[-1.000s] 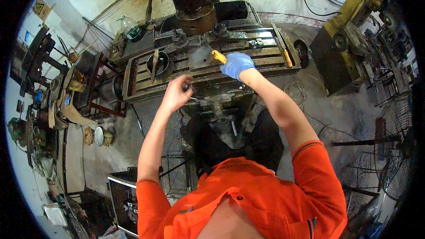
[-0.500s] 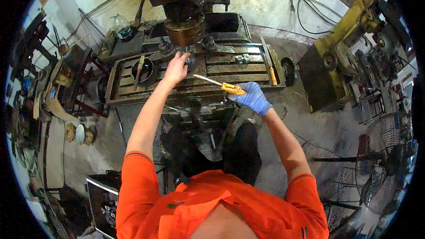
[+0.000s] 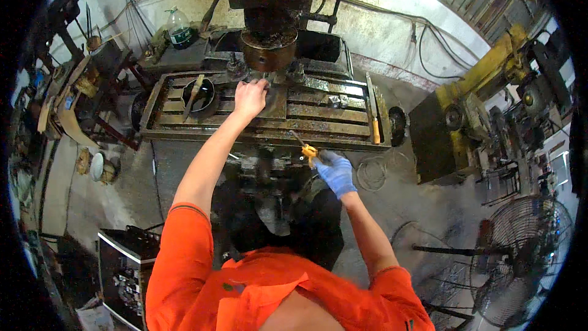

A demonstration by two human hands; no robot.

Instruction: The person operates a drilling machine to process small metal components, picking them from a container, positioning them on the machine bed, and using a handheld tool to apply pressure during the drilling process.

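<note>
My bare left hand [image 3: 250, 98] reaches in under the machine's round brown spindle head [image 3: 268, 52]. Its fingers are curled together close to the metal parts there, and what they grip, if anything, is hidden. In a blue glove, my right hand [image 3: 335, 173] is closed around a yellow-handled tool [image 3: 309, 152] with a thin metal shaft. That tool hangs over the front edge of the slotted machine table [image 3: 233, 133], its shaft pointing up and left. The exact kind of tool cannot be made out.
A dark round pot [image 3: 209, 112] with a brush [image 3: 195, 96] across it stands on the table's left. At the right end lies a long file-like tool [image 3: 376, 129] with a yellowish handle. A small metal block [image 3: 335, 101] sits between. A floor fan [image 3: 520, 257] stands at right.
My right hand has drawn back toward me with the yellow-handled tool, whose shaft has swung more upright. My left hand stays under the spindle, its fingers more curled. The whole view has shifted slightly.
</note>
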